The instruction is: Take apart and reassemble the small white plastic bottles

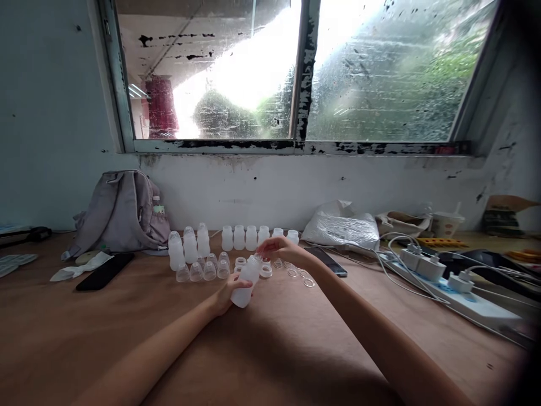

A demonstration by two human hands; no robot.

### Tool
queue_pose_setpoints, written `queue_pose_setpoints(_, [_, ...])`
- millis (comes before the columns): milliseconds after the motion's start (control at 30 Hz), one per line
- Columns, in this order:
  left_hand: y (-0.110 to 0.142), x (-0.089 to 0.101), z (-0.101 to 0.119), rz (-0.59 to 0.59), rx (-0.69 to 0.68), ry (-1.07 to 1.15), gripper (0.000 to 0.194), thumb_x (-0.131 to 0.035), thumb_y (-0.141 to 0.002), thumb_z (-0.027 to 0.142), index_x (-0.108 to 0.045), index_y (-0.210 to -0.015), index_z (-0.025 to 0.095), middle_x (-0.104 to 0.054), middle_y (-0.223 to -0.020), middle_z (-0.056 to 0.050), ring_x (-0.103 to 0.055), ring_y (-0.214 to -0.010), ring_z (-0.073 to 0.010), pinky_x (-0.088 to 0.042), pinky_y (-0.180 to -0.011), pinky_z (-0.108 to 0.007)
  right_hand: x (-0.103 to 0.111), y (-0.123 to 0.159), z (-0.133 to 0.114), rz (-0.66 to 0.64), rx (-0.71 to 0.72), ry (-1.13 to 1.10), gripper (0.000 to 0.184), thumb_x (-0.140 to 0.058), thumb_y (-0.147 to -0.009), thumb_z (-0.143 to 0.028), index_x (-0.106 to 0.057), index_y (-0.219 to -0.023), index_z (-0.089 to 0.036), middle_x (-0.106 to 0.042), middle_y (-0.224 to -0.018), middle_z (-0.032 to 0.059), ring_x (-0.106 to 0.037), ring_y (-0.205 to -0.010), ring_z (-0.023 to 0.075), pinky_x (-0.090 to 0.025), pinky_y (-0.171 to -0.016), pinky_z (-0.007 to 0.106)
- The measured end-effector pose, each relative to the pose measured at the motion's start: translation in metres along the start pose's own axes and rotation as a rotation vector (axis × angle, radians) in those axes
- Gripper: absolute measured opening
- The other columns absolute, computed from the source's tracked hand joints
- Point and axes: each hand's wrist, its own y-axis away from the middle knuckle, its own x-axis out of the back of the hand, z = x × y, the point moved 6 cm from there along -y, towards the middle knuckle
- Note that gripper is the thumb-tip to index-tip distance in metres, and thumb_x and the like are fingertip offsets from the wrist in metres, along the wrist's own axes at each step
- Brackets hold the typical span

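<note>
A frosted white baby bottle [242, 298] leans to the right in my left hand [224, 294], which is wrapped round its lower body. My right hand [279, 248] is at the bottle's top with its fingers pinched together. Whatever lies between those fingertips is too small and hidden to name. Just beyond are white collar rings [266, 273], partly covered by the bottle and hand. Thin clear rings [309, 282] lie to the right, below my right wrist. Clear dome caps [209, 272] stand to the left, in front of three capped bottles [190, 247].
Several uncapped bottles [239, 239] line up near the wall. At left are a grey backpack [120, 214], a black phone [105, 272] and a tissue [82, 267]. Another phone [327, 260], a silvery plastic bag [344, 228] and a power strip [477, 304] with cables are at right.
</note>
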Motion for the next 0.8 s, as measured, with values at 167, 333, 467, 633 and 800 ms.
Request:
queue_pose_setpoints(167, [0.002,-0.003,0.003,-0.048,0.028,0.043,0.036,-0.057,-0.061,0.025,-0.058,-0.094,0.011,-0.055,-0.073,-0.004,-0.05,-0.058,-0.0111,-0.034,-0.051,-0.022,0.003,-0.003,0.01,-0.027,-0.023,-0.043,0.028,-0.068,-0.061,-0.034,-0.063,-0.079,-0.014,-0.064,-0.078,0.0057,-0.056,-0.067,0.0139,-0.044,-0.065,0.028])
queue_pose_setpoints(333, [0.004,-0.007,0.007,-0.078,0.06,0.067,0.035,-0.056,-0.063,0.024,-0.059,-0.095,0.011,-0.055,-0.078,-0.005,-0.049,-0.058,-0.0102,-0.035,-0.052,-0.022,0.003,-0.002,0.009,-0.052,0.002,-0.044,0.03,-0.067,-0.062,-0.035,-0.063,-0.081,-0.012,-0.064,-0.084,0.0083,-0.057,-0.071,0.0153,-0.044,-0.065,0.028])
queue_pose_setpoints(467, [0.003,-0.007,0.006,-0.099,0.055,0.043,0.034,-0.054,-0.063,0.025,-0.059,-0.093,0.01,-0.054,-0.069,-0.004,-0.049,-0.055,-0.0108,-0.034,-0.05,-0.022,0.002,0.0,0.007,-0.063,-0.015,-0.034,0.033,-0.067,-0.062,-0.037,-0.063,-0.082,-0.012,-0.064,-0.084,0.0083,-0.057,-0.072,0.0153,-0.045,-0.068,0.029])
queue_pose_setpoints(633, [0.002,-0.006,0.004,-0.092,0.051,0.008,0.034,-0.054,-0.063,0.024,-0.059,-0.093,0.011,-0.052,-0.068,-0.003,-0.049,-0.054,-0.0108,-0.033,-0.05,-0.021,0.004,-0.001,0.011,-0.066,-0.035,-0.024,0.039,-0.068,-0.059,-0.042,-0.063,-0.082,-0.011,-0.064,-0.073,0.0057,-0.058,-0.066,0.0147,-0.047,-0.065,0.029])
queue_pose_setpoints(800, [0.004,-0.008,0.006,-0.094,0.064,-0.037,0.034,-0.056,-0.062,0.023,-0.059,-0.094,0.011,-0.052,-0.068,-0.002,-0.049,-0.054,-0.0108,-0.034,-0.05,-0.021,0.005,0.003,0.016,-0.064,-0.086,0.182,0.041,-0.058,-0.064,-0.053,-0.055,-0.061,-0.012,-0.055,-0.05,0.0008,-0.048,-0.042,0.0082,-0.037,-0.042,0.021])
